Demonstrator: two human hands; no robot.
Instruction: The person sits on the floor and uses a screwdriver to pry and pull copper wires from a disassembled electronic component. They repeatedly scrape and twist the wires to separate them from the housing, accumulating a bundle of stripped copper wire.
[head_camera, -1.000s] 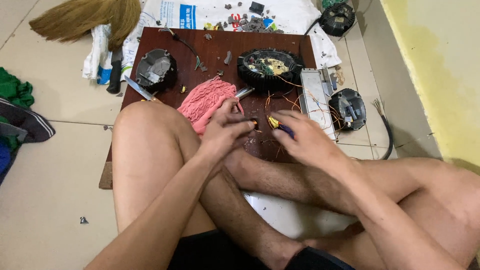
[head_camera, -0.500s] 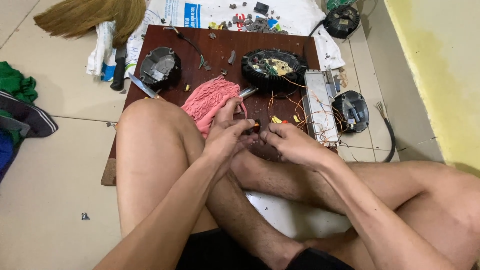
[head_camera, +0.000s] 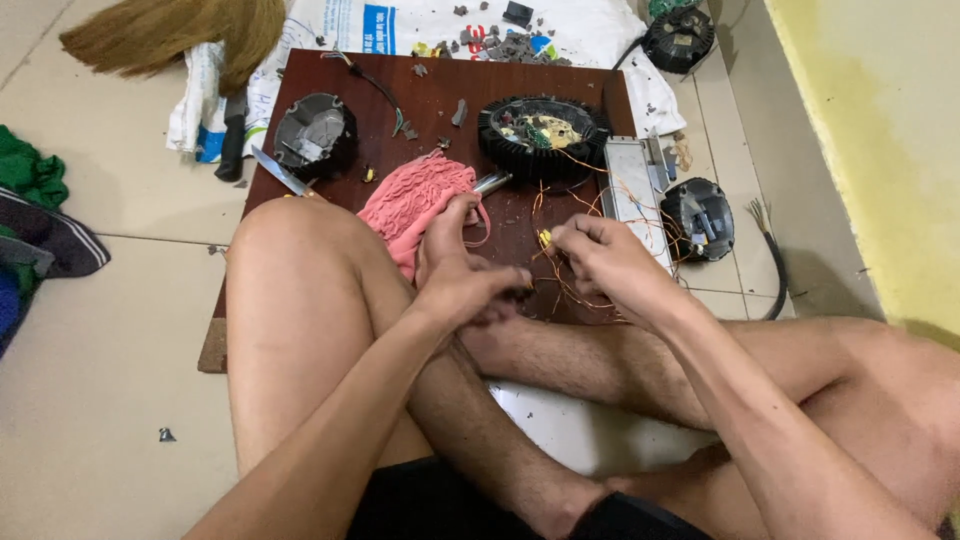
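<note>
I sit cross-legged in front of a dark wooden board (head_camera: 420, 100) on the floor. My left hand (head_camera: 462, 268) is curled closed over thin orange wires (head_camera: 560, 290) just above my shin. My right hand (head_camera: 605, 262) pinches the same bundle of wires, with a small yellow connector (head_camera: 545, 238) at its fingertips. The wires run up toward a round black housing (head_camera: 543, 135) with an open circuit board inside. A pink cloth (head_camera: 415, 205) lies on the board right beside my left hand.
A grey metal box (head_camera: 630, 190), a round black part (head_camera: 698, 218) and a black cable (head_camera: 775, 270) sit to the right. Another round black part (head_camera: 315, 135) and a knife (head_camera: 280, 172) lie at the left. A broom (head_camera: 170, 35), white sack (head_camera: 420, 25) and clothes (head_camera: 35, 220) lie around.
Both hands have come closer together over the wires and shifted slightly toward me; the right hand's yellow-tipped wire end now sits between the two hands.
</note>
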